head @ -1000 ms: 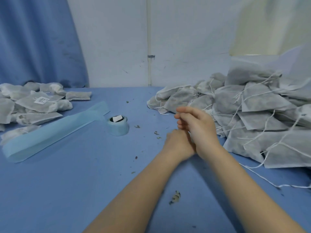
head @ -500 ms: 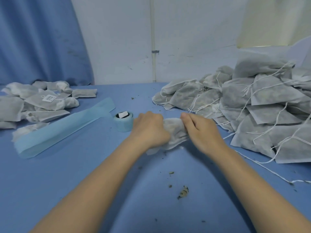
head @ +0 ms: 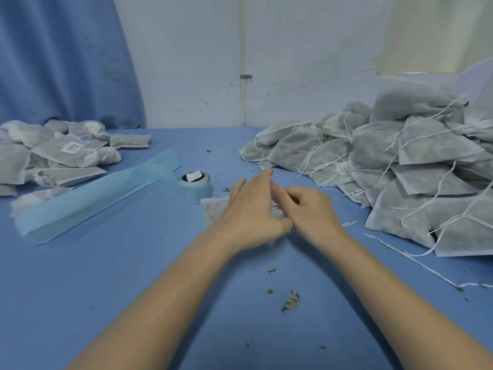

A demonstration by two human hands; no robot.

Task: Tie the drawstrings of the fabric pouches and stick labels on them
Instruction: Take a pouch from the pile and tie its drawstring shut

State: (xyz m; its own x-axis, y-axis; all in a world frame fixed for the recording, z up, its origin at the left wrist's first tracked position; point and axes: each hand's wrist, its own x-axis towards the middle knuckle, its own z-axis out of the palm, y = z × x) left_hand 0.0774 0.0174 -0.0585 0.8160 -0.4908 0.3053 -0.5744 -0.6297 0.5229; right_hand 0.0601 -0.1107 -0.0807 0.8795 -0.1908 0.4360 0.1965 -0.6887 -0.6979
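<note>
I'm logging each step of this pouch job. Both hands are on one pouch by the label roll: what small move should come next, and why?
Probably pull the drawstring tight to finish the knot. The right hand pinches at the bunched neck of the pouch, while the left hand rests over it with fingers fairly straight. No label shows on it yet, and the label roll waits just left.
</note>
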